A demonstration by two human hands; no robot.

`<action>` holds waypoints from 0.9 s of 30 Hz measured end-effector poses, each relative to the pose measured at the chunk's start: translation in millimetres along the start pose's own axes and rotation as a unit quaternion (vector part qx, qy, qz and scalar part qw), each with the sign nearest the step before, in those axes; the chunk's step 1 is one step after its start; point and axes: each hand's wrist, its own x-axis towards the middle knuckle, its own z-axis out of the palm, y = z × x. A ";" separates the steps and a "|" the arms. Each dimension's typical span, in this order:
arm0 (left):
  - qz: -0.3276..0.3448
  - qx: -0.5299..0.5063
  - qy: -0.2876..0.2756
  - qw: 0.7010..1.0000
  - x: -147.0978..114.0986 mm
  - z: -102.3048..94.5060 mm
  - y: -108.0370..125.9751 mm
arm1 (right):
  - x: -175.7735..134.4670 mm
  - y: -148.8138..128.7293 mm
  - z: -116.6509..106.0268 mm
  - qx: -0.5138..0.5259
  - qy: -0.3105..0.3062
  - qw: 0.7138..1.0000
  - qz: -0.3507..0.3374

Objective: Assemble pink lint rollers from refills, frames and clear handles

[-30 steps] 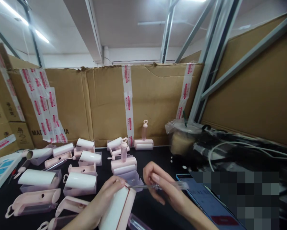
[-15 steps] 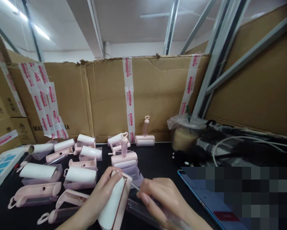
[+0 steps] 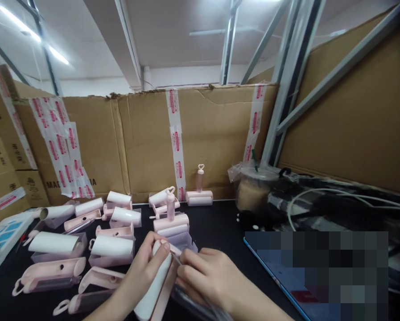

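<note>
My left hand [image 3: 151, 265] is closed round a lint roller [image 3: 154, 285] with a white paper roll and a pink frame, tilted close to me. Its thumb presses near the upper end. Closed fingers of my right hand [image 3: 206, 276] pinch a tool with a thin metal shaft [image 3: 175, 258], its kind mostly hidden. The shaft's tip meets the pink upper end of the roller. Below my right hand lies a clear tubular part [image 3: 189, 301], partly covered. Just beyond the hands are a pale purple clear cover [image 3: 183, 240] and a lint roller with upright handle [image 3: 171, 220].
To the left lie several white rolls in clear covers [image 3: 111, 245] and pink handle frames [image 3: 52, 272]. Another lint roller [image 3: 200, 197] stands by the cardboard wall [image 3: 146, 142]. On the right are a drink cup [image 3: 253, 191], cables [image 3: 296, 200] and a blue-edged phone or tablet [image 3: 276, 272].
My right hand has moved left and closer to the roller's upper end, so less of the metal shaft shows. My left hand still holds the roller. The view has shifted slightly.
</note>
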 end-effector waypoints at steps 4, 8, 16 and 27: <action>0.038 0.026 0.022 0.999 5.9 0.7 -3.2 | 0.1 -5.1 9.8 -0.027 0.035 0.999 0.022; 0.066 0.040 0.032 0.997 8.9 9.9 -0.2 | -5.7 -10.4 9.2 -0.031 0.065 0.997 0.042; 0.078 0.005 0.067 0.995 23.3 42.3 12.3 | -37.9 -8.1 15.3 -0.066 0.132 0.984 0.097; -0.022 -0.237 0.088 0.967 46.3 94.7 30.4 | -68.0 18.1 16.3 -0.034 0.217 0.930 0.296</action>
